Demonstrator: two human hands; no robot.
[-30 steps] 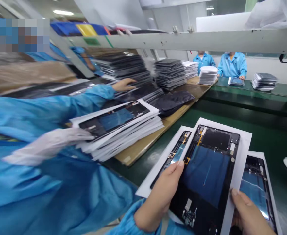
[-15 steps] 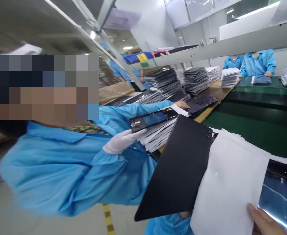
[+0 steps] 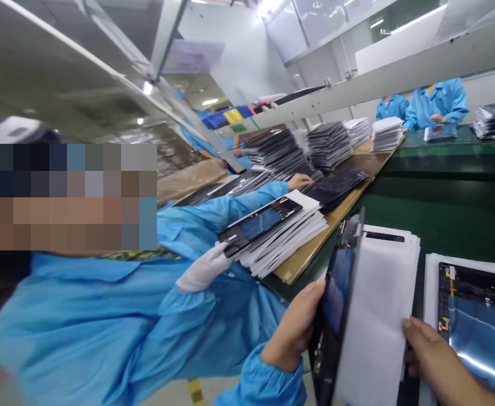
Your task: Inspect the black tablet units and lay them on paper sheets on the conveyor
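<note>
My left hand point(image 3: 294, 330) grips the long edge of a black tablet panel point(image 3: 336, 304), which stands nearly on edge. My right hand point(image 3: 431, 355) pinches a white paper sheet point(image 3: 376, 310) lying against the panel. Below my right hand, another tablet panel point(image 3: 480, 321) with a blue inner face lies on white paper on the green bench. To the left, a co-worker's white-gloved hand point(image 3: 205, 268) holds a panel on a stack of paper-backed panels point(image 3: 281, 239).
A green workbench point(image 3: 450, 208) meets a wooden board point(image 3: 302, 262) carrying several tall stacks of dark panels point(image 3: 327, 145). Two blue-coated co-workers point(image 3: 436, 104) stand beyond an overhead white rail point(image 3: 400, 93). The co-worker's blue sleeve point(image 3: 124, 304) fills the lower left.
The panel has turned from face-up to black back showing, then onto its edge. The white sheet has shifted with it. The co-worker's gloved hand has raised the top panel from the stack. The view has swung left.
</note>
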